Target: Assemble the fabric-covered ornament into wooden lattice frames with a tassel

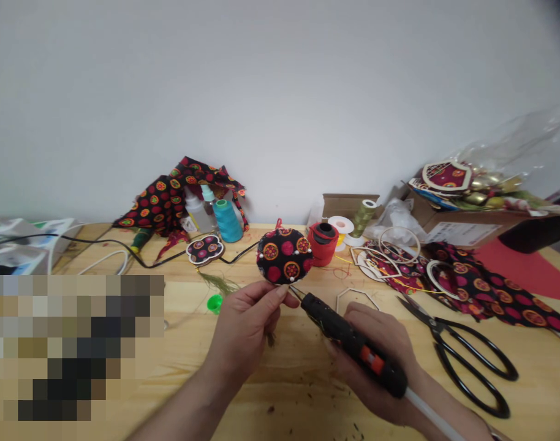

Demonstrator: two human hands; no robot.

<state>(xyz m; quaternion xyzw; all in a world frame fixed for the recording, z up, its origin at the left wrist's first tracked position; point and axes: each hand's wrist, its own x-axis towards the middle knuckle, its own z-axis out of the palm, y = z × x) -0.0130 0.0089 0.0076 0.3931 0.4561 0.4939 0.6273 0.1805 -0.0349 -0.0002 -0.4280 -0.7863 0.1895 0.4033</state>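
Right hand: wrapped around a black glue gun, a pale glue stick protruding from its rear.
Left hand: thumb and fingers pinching the lower edge of a round fabric disc; greenish strands hang below the fingers.
Disc position: raised over the counter, patterned face visible, white-headed pins around its edge.
Nozzle: at the disc's lower edge, beside the left fingertips; contact cannot be told.
Scissors: lying at the right, blades parted.
Green cap: on the counter, near the left hand.
Scalloped piece: flat, left of the disc.
Red thread spool: upright, beyond and right of the disc.
Teal thread cone: standing before draped patterned fabric.
Cardboard box: far right, loaded with ornaments.
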